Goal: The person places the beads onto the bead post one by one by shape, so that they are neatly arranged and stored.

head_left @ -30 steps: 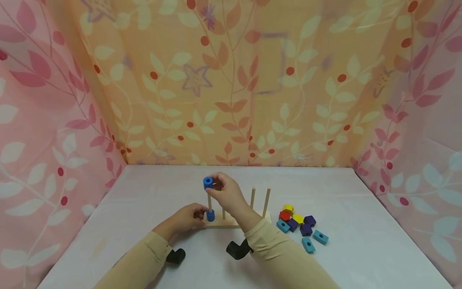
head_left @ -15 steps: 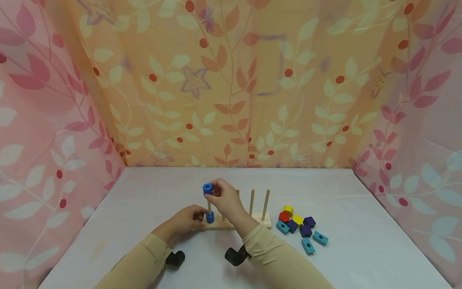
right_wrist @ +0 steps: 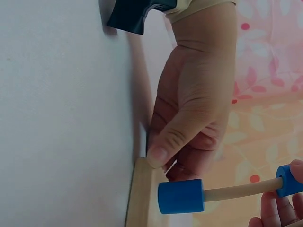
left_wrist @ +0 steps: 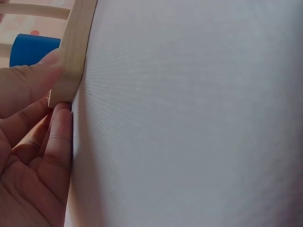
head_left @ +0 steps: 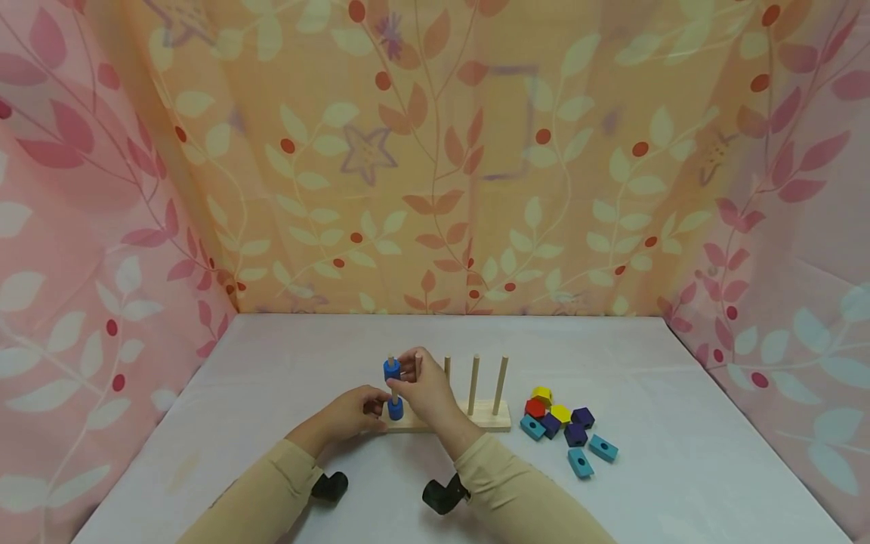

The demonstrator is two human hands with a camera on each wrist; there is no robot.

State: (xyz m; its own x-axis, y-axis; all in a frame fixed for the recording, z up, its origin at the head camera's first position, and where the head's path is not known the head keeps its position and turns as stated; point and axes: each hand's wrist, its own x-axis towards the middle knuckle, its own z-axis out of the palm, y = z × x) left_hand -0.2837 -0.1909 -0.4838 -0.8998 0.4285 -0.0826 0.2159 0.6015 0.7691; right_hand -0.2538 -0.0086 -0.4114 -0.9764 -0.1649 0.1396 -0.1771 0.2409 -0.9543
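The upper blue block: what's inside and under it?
A wooden peg runs through the upper blue block, tip showing above. Beneath: bare peg, then the lower blue block on the wooden base. The peg inside is hidden.

My left hand (head_left: 348,414) blocks the left end of the base (head_left: 495,415), thumb just by the lower bead (head_left: 396,409). A stretch of bare wood parts that bead from the upper bead (head_left: 392,369) on the first peg (head_left: 395,394). Right of it, my right hand (head_left: 425,387) fills the room, the second peg (head_left: 418,364) close by its fingers, and my right forearm (head_left: 526,480) bars the front. The last two pegs (head_left: 473,385) have an open slot between them. A narrow strip of table (head_left: 591,355) parts base from blocks (head_left: 560,414); behind the base I have wide room.
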